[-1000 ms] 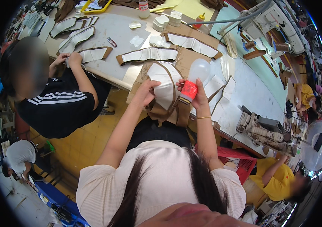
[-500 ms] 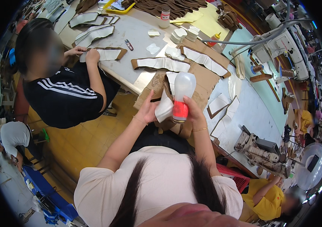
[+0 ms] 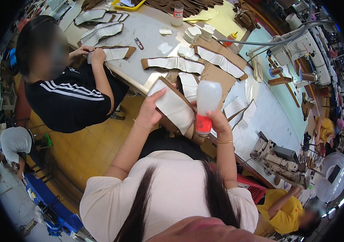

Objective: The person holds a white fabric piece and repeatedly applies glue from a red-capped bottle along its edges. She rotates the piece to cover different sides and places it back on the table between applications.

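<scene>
Workshop counter (image 3: 139,68) w/ cut brown-and-white pieces. Left hand (image 3: 151,111) clasps a white-lined brown piece (image 3: 174,107) above the counter edge; right hand (image 3: 216,121) grasps an upturned red-capped squeeze bottle (image 3: 206,105). Best: piece steady, nozzle close, light squeeze.

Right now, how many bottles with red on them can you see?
3: a squeeze bottle upside down in the right hand, a small red-capped one and a red-labelled one on the table. Others may be hidden.

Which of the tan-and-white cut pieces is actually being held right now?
The tan-and-white piece gripped by the left hand, tilted off the table edge beside the squeeze bottle in the right hand. The others lie flat on the table.
</scene>
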`<state>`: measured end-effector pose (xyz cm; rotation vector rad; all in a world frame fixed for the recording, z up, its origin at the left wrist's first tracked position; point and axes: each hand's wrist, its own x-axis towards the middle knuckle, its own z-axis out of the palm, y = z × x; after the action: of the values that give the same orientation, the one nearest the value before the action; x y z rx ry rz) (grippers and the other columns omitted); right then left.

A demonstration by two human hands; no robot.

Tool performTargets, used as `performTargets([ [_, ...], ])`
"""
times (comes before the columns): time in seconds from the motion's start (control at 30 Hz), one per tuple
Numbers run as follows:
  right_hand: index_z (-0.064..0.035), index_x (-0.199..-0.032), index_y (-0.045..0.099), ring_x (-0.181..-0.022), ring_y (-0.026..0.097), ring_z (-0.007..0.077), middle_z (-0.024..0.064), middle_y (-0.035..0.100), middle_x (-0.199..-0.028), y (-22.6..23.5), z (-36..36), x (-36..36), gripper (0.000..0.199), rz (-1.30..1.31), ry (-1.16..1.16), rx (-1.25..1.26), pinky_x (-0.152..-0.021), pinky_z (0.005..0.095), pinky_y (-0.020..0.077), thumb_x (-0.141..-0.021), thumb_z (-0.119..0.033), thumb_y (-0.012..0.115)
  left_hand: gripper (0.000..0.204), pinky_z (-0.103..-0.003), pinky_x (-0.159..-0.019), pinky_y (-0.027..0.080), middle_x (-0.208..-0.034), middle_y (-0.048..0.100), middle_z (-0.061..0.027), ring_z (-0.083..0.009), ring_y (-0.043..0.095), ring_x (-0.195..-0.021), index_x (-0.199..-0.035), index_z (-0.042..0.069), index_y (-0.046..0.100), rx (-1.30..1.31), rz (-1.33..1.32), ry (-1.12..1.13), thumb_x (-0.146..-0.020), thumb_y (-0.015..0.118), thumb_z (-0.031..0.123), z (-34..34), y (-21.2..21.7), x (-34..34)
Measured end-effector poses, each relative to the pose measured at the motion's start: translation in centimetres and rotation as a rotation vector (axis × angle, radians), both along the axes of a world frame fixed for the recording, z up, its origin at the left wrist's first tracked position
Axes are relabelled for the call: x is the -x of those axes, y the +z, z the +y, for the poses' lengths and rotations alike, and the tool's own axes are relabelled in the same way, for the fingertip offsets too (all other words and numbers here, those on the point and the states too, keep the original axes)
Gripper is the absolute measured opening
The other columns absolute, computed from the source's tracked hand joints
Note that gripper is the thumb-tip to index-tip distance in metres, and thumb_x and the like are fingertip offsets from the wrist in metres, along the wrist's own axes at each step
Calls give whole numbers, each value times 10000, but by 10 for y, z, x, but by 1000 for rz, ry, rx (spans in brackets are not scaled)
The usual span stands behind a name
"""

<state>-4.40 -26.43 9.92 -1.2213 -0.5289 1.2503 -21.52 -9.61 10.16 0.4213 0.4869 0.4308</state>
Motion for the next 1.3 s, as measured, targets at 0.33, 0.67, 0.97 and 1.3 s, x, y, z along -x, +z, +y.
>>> performTargets([
  [0.33,22,-1184,415,-993,568,235,118,550,-1064,96,34,6,788,-509,-640,-560,-888,376,462,-677,-499,719,371,-273,-799,474,-1070,577,-59,-126,572,-934,-1179,8,485,-324,43,136,-860,591,164,-23,76,-9],
  [0.67,-22,-1143,483,-1004,541,199,103,553,-1092,112,53,29,648,-419,-645,-598,-906,355,436,-634,-232,826,323,-258,-791,473,-1004,605,-54,-112,579,-900,-1108,0,549,-308,65,196,-854,603,194,-30,86,-6],
  [0.97,15,-1042,557,-837,579,175,81,602,-947,107,62,17,443,-635,-875,-587,-768,289,490,-736,-238,754,396,-312,-866,453,-1108,576,-101,-173,567,-993,-1191,-12,489,-238,93,114,-876,496,227,-29,77,1],
  [1.3,7,-1081,532,-887,583,185,86,594,-975,95,59,33,541,-807,-382,-605,-822,319,487,-682,-255,788,672,-367,-1038,278,-1357,388,-107,-223,382,-1236,-1372,36,275,110,-293,-295,-902,279,515,-14,95,-2],
])
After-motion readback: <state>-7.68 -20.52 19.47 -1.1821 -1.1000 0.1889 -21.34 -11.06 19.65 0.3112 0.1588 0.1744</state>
